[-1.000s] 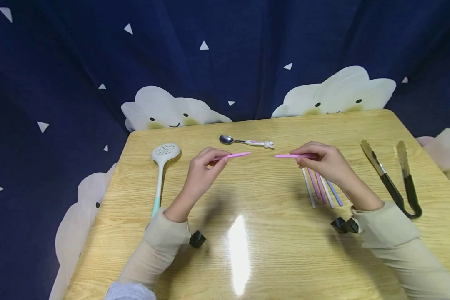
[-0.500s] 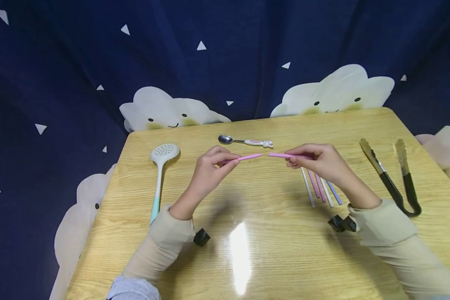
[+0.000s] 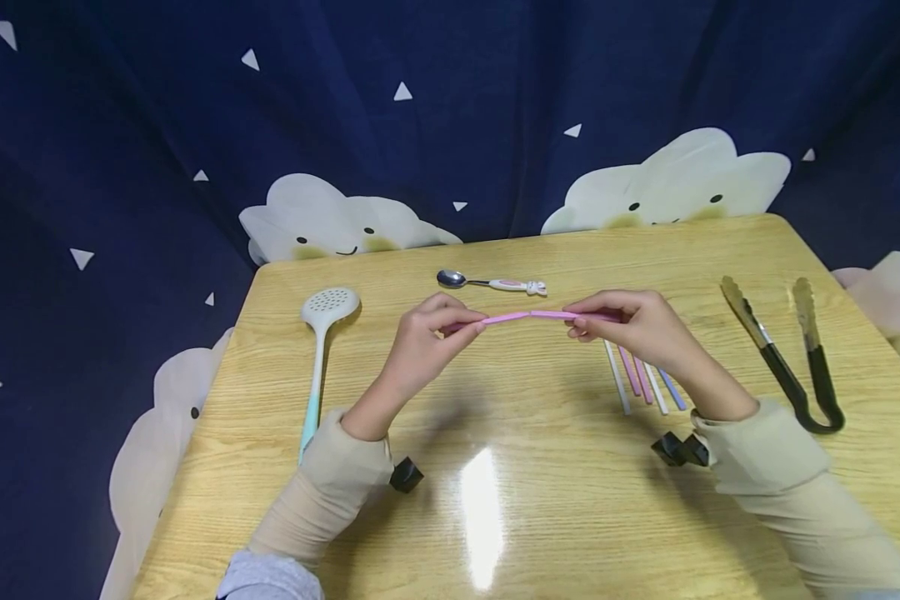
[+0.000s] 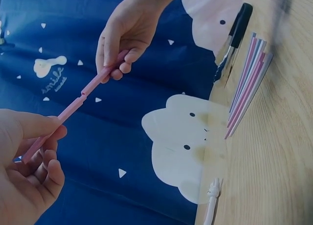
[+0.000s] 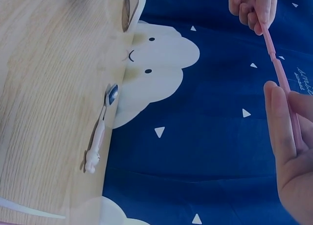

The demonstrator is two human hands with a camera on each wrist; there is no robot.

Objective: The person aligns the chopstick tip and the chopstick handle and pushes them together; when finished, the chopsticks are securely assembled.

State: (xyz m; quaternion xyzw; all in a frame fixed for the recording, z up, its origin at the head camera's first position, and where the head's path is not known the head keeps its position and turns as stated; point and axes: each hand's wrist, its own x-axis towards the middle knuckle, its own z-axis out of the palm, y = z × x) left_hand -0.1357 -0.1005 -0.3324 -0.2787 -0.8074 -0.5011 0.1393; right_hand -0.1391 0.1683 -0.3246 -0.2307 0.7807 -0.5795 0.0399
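My left hand (image 3: 423,340) pinches a slim pink stick (image 3: 507,318) between thumb and fingers, above the middle of the table. In my right hand (image 3: 637,323) a second pink stick (image 3: 552,315) is held the same way, its rear part hidden by the fingers. The two sticks meet end to end at a shallow angle. In the left wrist view a narrower neck shows where the left hand's stick (image 4: 70,110) meets the right hand's stick (image 4: 94,84); whether one end sits inside the other I cannot tell.
White, pink and blue sticks (image 3: 641,379) lie under the right hand. Behind the hands is a spoon (image 3: 508,285) with a rabbit-shaped handle end. A perforated skimmer (image 3: 330,307) lies left, black-handled tongs (image 3: 780,367) right. A dark blue curtain (image 3: 495,108) hangs behind the table (image 3: 570,500).
Both hands have come closer together, the left moving right and the right slightly left. The gap between the two pink sticks has gone, and their ends now meet.
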